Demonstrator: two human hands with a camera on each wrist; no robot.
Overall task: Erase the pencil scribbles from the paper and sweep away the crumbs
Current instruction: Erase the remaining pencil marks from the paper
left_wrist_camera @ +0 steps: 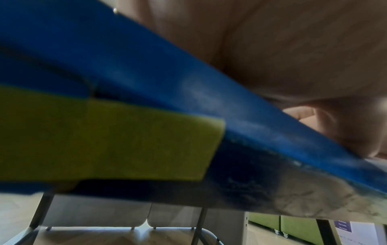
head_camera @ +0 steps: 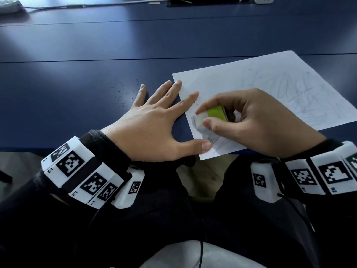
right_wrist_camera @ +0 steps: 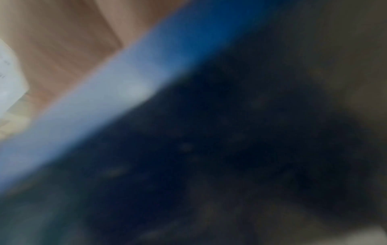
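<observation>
The right hand pinches the green-sleeved eraser by its sleeve, white tip on the thin, easily creased paper at the blue table's near edge, while the left hand lies flat, fingers spread, pinning its left edge — both wrist views show only blurred table edge and skin.

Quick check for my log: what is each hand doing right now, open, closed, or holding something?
Left hand: open, fingers flat, pressing the paper at its edge.
Right hand: closed, pinching the eraser against the paper.
</observation>
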